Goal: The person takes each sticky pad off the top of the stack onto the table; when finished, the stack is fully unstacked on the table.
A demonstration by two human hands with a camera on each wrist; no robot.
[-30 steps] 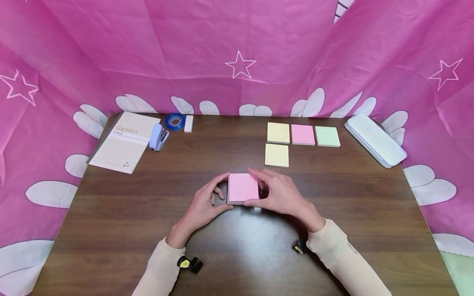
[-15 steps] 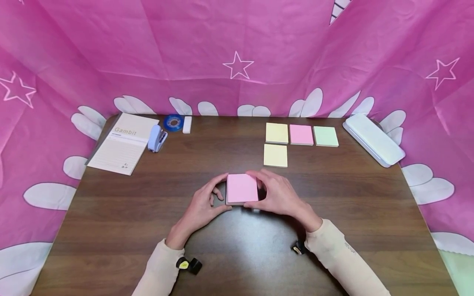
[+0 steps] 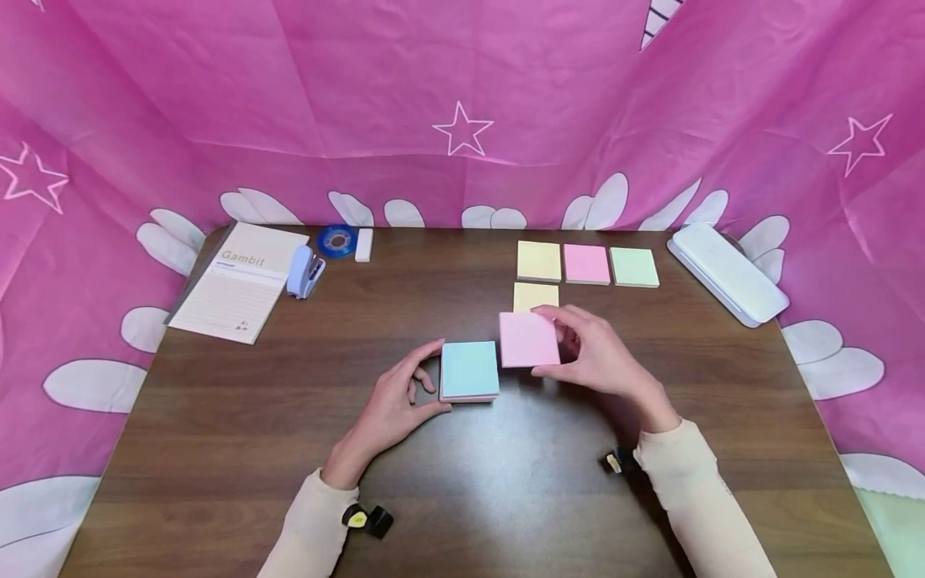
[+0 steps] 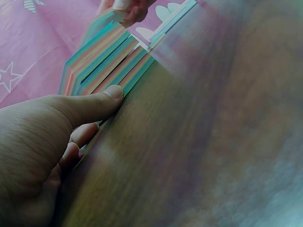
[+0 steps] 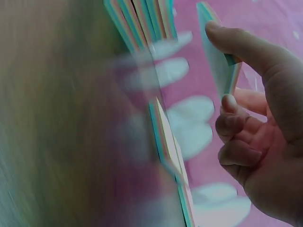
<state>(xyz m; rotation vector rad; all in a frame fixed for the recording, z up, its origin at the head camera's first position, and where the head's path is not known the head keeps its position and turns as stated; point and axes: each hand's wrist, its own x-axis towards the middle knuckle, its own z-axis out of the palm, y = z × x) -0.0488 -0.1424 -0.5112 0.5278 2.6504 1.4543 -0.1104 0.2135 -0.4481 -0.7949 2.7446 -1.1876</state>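
I see the pink pad (image 3: 529,339) half-hiding a yellow pad (image 3: 535,295); right grip (image 3: 600,361) pinches it, left grip (image 3: 393,401) clasps the stack (image 3: 470,371).

The left hand (image 4: 33,151) fills the lower left, its thumb pressed against the side of a striped sticky-note stack (image 4: 104,64) that rests on the brown bench (image 4: 213,142). The other fingers (image 4: 83,135) curl beneath. At the top edge, the right hand (image 4: 130,7) pinches a thinner pad (image 4: 97,26), blurred, before the pink backdrop (image 4: 33,38).
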